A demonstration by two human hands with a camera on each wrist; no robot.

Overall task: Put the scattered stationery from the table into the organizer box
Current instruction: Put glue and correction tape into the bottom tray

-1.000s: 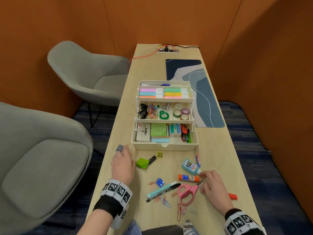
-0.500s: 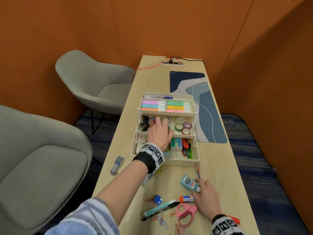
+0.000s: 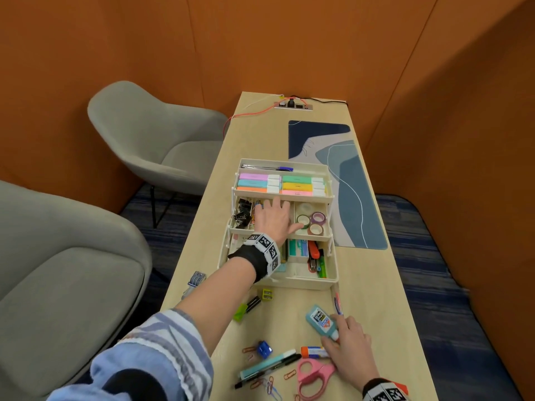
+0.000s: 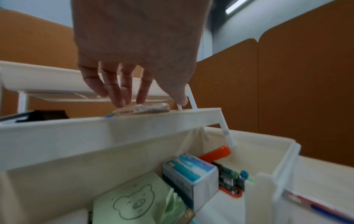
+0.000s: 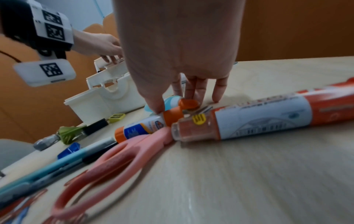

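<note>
Left hand (image 3: 273,217) is seen over the middle tray of the organizer box (image 3: 333,273), fingers (image 4: 116,91) straight and spread, nothing gripped; the fingertips point down at a clear tape roll (image 4: 145,108) lying in that tray. Binder clips (image 3: 241,217) are seen in the compartment left of these fingers, washi tape rolls (image 3: 314,222) in the compartment right of them, by the thumb. Pastel highlighters (image 3: 278,183) are laid in the top tray beyond the fingertips. Below the palm, in the bottom tier, a green bear notepad (image 4: 134,201), a teal-and-white box (image 4: 189,169) and an orange stapler (image 4: 216,154) are stored.

Right hand (image 3: 348,351) is set down on the counter (image 3: 376,314), fingers (image 5: 218,91) extended, not closed round anything. The thumb tip touches the orange cap of a glue stick (image 5: 141,128); the orange nozzle of a blue glue bottle (image 3: 320,319) lies at the other fingertips. Whether the bottle is pinched cannot be told.

Pink scissors (image 3: 311,377) lie just under the heel of this hand, touching the glue stick. Left of them a teal pen (image 3: 266,364) and a black pen (image 3: 267,371) lie side by side, with a blue sharpener (image 3: 265,349) and loose paper clips (image 3: 270,384) near. Farther toward the box, a green highlighter (image 3: 246,308) and a yellow sharpener (image 3: 267,294) are seen. An orange marker (image 5: 268,118) lies beside the right wrist.
</note>
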